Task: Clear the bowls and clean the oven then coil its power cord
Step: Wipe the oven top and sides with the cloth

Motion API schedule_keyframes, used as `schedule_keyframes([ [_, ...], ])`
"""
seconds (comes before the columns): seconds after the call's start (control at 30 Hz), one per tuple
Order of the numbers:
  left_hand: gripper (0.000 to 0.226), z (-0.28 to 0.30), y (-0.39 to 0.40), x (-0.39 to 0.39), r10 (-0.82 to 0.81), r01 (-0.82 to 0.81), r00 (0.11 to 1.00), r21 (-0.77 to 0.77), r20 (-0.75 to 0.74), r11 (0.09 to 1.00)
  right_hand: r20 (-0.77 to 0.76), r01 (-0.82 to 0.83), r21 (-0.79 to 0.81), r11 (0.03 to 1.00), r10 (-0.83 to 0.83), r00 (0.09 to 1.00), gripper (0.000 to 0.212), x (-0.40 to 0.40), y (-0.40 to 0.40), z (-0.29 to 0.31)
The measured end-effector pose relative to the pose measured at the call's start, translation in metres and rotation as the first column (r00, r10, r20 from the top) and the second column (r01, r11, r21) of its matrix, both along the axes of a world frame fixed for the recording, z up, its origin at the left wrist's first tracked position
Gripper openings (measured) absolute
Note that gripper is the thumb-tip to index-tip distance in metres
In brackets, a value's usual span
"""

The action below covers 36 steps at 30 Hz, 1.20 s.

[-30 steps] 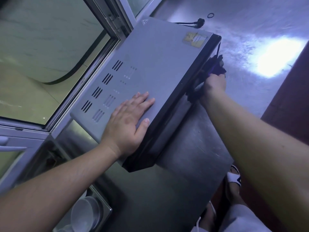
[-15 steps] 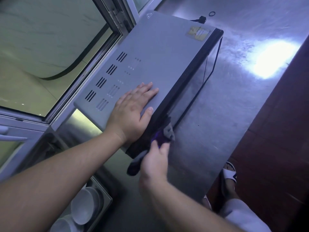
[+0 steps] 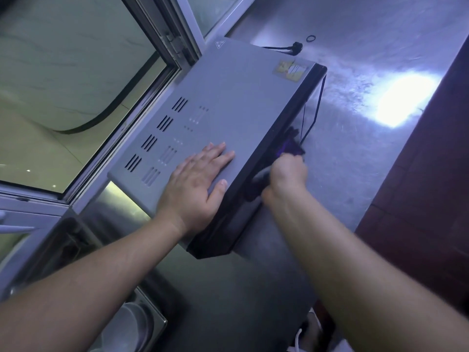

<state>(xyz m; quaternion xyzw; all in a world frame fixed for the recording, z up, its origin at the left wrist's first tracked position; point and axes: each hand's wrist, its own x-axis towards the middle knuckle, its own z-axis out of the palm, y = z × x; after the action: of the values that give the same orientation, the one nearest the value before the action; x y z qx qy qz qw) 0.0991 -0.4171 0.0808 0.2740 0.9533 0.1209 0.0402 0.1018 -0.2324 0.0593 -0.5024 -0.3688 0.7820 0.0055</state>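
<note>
A grey oven with a black front stands on a steel counter. My left hand lies flat on the oven's top near the front edge, fingers straight. My right hand grips a dark purple cloth against the middle of the black front face. The oven's black power cord and plug lie on the counter behind the oven. White bowls sit in a sink at the bottom left, partly hidden by my left arm.
A window frame runs along the oven's left side. A small black ring lies on the counter past the plug. A bright light patch falls on the counter at right. The counter's right edge borders a dark red floor.
My right hand with the cloth went from the far end of the oven front to its near end, and has now moved back up to the middle. My left hand stayed on top.
</note>
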Motion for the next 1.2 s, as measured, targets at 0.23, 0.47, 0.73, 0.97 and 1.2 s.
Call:
schedule_keyframes([
  [0.23,0.058,0.001,0.000,0.001,0.004,-0.004,1.000,0.000,0.004,1.000,-0.028,0.090,0.117,0.989,-0.088,0.996,0.043,-0.073,0.090,0.006],
  [0.47,0.058,0.001,0.000,0.001,0.009,-0.009,1.000,0.003,0.000,1.000,-0.215,0.138,0.187,0.973,-0.097,0.972,0.043,-0.081,0.096,0.010],
  [0.73,0.058,0.001,0.001,0.002,0.013,-0.013,1.000,-0.004,-0.008,1.000,-0.213,-0.009,0.647,0.762,0.193,0.958,0.051,-0.043,0.055,-0.015],
  [0.97,0.058,0.000,0.001,0.002,0.007,-0.007,1.000,0.009,-0.015,1.000,-0.239,-0.099,0.748,0.656,0.406,0.882,0.054,0.037,-0.004,-0.022],
  [1.2,0.060,-0.004,-0.006,-0.003,-0.017,0.015,1.000,0.098,0.025,0.995,-0.289,-0.135,0.777,0.615,0.538,0.792,0.056,0.111,-0.067,-0.029],
])
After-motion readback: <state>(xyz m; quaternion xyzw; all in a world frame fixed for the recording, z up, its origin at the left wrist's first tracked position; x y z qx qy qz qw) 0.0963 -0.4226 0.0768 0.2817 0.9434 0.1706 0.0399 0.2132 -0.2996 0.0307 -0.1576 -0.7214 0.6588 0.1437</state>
